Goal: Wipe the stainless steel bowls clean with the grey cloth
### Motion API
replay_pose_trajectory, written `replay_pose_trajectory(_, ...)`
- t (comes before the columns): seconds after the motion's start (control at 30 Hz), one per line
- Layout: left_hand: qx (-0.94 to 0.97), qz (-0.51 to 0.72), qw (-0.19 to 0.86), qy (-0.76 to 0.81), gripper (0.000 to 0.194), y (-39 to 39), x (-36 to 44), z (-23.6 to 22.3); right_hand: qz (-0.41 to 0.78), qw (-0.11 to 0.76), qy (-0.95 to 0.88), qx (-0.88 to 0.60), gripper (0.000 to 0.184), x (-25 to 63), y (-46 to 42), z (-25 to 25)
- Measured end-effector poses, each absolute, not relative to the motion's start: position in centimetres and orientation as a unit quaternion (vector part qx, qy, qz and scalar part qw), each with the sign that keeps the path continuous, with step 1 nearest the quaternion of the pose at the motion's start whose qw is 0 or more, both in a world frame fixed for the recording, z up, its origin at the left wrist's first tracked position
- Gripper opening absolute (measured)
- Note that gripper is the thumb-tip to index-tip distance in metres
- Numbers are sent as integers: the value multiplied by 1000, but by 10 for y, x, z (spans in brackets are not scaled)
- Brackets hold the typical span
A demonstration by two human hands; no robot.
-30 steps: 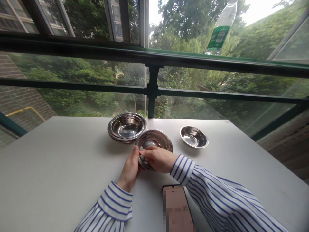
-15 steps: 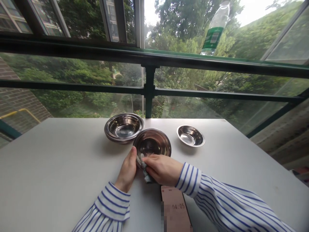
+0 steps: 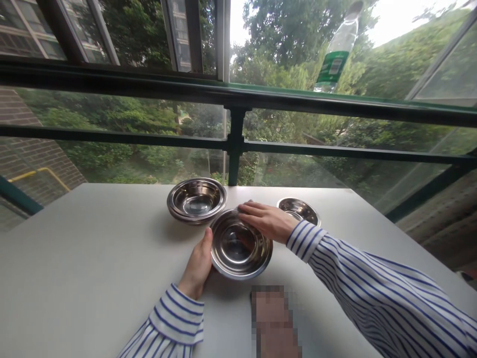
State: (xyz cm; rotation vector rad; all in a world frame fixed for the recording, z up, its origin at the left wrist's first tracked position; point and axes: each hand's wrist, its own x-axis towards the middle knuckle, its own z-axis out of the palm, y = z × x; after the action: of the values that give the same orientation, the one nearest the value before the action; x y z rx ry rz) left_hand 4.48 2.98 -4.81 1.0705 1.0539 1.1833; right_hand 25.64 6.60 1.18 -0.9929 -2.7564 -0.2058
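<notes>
A shiny stainless steel bowl (image 3: pixel 238 266) is tilted toward me above the white table. My left hand (image 3: pixel 198 263) grips its left rim, thumb on top and fingers underneath. At the far rim, my right hand (image 3: pixel 266 219) lies with its fingers stretched together, pressing a small greyish cloth against the edge; most of the cloth is hidden under the fingers. Behind on the left is a stack of steel bowls (image 3: pixel 197 199). A smaller steel bowl (image 3: pixel 311 213) stands to the right, partly covered by my right hand and wrist.
The white table (image 3: pixel 112 258) ends at a glass and dark green railing (image 3: pixel 234 144). A phone (image 3: pixel 274 318), blurred out, lies at the near edge. On the rail ledge stands a clear bottle (image 3: pixel 333 64) with a green label.
My right hand has moved with the cloth from the bowl's near rim to its far rim. The bowl has tipped toward me, and the view has shifted slightly.
</notes>
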Motion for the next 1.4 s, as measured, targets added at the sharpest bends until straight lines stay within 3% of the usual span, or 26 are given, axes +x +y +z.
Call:
replay_pose_trajectory(0.1,432,490,575,492,56,29,42,-46,18,184,-880,-437,40,261,52,2)
replay_pose_trajectory(0.33,459,456,598,473,44,23,48,-41,95,236,-830,-497,40,279,22,-20)
replay_pose_trajectory(0.57,564,381,494,541,47,20,50,-34,91,208,-833,-504,38,278,24,-20)
replay_pose_trajectory(0.7,549,452,486,508,39,20,54,-37,87,183,-843,-499,37,280,25,-16)
replay_pose_trajectory(0.87,480,509,538,471,40,22,59,-44,47,139,-861,-487,36,274,37,-9)
replay_pose_trajectory(1.03,434,474,598,478,41,20,59,-44,1,115,-894,-433,35,245,56,-3)
replay_pose_trajectory(1.27,353,485,652,464,46,20,64,-48,26,126,-946,-299,33,204,61,-1)
replay_pose_trajectory(1.4,348,483,665,451,43,21,65,-48,0,111,-926,-360,36,210,63,-1)
